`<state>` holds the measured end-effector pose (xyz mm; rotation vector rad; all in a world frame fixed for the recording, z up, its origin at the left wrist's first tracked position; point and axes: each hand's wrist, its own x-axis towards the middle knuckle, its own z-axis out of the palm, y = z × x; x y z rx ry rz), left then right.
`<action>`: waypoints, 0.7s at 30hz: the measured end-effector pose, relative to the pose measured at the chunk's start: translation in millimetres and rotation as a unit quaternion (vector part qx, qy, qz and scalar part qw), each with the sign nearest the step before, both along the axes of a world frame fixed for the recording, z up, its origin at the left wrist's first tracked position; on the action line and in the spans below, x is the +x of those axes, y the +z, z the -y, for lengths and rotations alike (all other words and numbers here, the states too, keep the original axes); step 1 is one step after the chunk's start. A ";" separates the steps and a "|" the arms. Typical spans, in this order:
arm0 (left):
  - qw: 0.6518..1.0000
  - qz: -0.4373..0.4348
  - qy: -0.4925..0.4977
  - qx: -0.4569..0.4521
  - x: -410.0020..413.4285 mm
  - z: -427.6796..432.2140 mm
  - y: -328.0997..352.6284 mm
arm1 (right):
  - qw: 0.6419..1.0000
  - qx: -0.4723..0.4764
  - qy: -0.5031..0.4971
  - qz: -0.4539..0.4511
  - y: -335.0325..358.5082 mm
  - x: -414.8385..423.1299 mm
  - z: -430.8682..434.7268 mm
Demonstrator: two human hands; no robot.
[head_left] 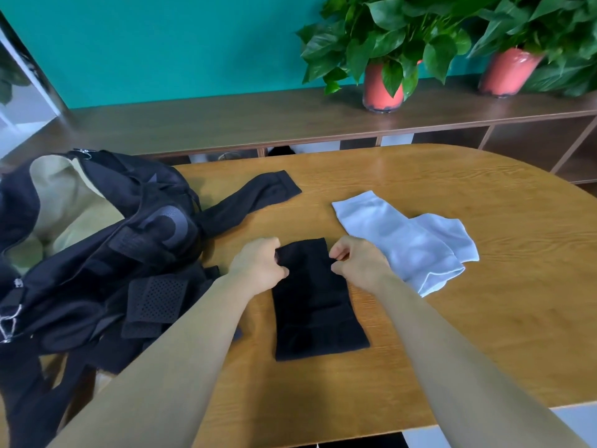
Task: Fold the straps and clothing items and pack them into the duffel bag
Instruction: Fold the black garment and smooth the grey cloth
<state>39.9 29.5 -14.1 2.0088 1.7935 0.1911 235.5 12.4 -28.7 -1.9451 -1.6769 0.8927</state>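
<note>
A black fabric sleeve (315, 305) lies flat on the wooden table (484, 286), folded into a short rectangle. My left hand (258, 266) pinches its far left corner and my right hand (358, 263) pinches its far right corner. A second black sleeve (255, 195) stretches out toward the back, partly under the bag. A light blue sleeve (410, 244) lies crumpled to the right. The black duffel bag (106, 250) sits open at the left with a beige lining (64, 202) showing, and its perforated strap pad (155, 299) rests beside my left forearm.
Behind the table runs a low brown shelf (258, 121) against a teal wall, carrying two potted plants in red pots (382, 88) (507, 76). The table's rounded edge curves away at the right.
</note>
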 end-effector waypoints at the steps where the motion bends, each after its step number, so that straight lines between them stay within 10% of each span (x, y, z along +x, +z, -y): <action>1: 1.000 0.009 0.003 0.008 -1.1 0.9 -0.1 | 1.000 -0.004 -0.008 -0.023 0.7 1.3 0.3; 10: 0.980 0.191 0.045 0.000 -10.8 22.2 11.2 | 0.984 -0.014 -0.041 -0.170 5.7 5.0 15.7; 21: 0.992 0.105 -0.042 0.062 -22.7 55.4 2.3 | 0.962 -0.030 -0.050 -0.267 13.3 4.2 51.4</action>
